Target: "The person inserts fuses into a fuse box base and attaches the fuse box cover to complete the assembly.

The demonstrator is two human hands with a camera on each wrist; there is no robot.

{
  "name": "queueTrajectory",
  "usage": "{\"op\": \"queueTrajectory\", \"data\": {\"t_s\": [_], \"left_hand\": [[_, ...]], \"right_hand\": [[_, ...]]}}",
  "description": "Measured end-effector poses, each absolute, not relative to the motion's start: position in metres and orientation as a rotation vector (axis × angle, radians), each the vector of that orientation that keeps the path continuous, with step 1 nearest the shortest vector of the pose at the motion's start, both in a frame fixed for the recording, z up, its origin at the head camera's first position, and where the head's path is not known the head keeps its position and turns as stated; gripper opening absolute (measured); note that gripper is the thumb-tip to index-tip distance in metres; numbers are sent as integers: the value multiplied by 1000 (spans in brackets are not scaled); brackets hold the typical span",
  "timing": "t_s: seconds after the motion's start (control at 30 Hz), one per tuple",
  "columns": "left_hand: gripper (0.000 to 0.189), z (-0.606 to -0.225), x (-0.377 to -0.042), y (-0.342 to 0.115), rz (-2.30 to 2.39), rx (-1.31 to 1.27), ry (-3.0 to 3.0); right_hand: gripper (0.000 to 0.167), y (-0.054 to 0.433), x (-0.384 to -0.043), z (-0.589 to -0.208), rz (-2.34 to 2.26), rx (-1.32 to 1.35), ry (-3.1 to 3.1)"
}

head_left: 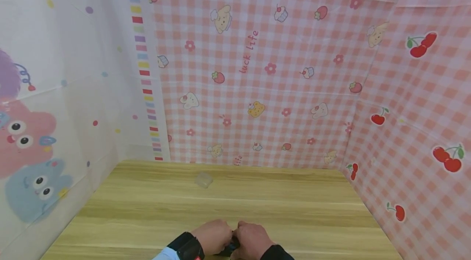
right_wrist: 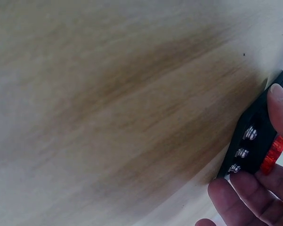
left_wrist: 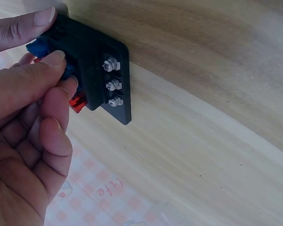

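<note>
In the head view both hands meet low in the middle, over a black fuse block (head_left: 224, 251). My left hand (head_left: 213, 236) pinches a blue blade fuse (left_wrist: 70, 70) on the block between thumb and finger. Another blue fuse (left_wrist: 38, 48) sits close by, and a red fuse (left_wrist: 78, 101) shows at the block's far end. My right hand (head_left: 254, 237) grips the block by its ends, thumb (right_wrist: 279, 101) at one and fingers at the other. Several silver screw terminals (right_wrist: 242, 153) line one side. The fingers partly hide the fuses.
A small clear plastic piece (head_left: 204, 179) lies toward the back of the wood-grain table (head_left: 279, 198). Pink checked cloth (head_left: 254, 88) hangs behind and to the right, and a white printed cloth (head_left: 84, 88) on the left.
</note>
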State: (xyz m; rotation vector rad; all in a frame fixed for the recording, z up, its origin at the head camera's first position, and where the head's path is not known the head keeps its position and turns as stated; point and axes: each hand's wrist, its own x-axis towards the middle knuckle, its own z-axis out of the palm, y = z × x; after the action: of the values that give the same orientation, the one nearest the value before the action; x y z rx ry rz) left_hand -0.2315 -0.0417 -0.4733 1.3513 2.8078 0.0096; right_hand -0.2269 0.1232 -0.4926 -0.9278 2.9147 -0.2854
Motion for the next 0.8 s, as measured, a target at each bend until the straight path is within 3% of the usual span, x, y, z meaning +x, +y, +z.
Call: {"op": "queueTrajectory", "data": {"t_s": [0.33,0.8], "left_hand": [[39,-474,-231,-42,64,1396,2813],[26,-475,-231,-41,15,1360,2805]], "right_hand": [[25,124,-227,-493,-279,-956,2903],[22,125,-229,-496,-314,-961,2903]]}}
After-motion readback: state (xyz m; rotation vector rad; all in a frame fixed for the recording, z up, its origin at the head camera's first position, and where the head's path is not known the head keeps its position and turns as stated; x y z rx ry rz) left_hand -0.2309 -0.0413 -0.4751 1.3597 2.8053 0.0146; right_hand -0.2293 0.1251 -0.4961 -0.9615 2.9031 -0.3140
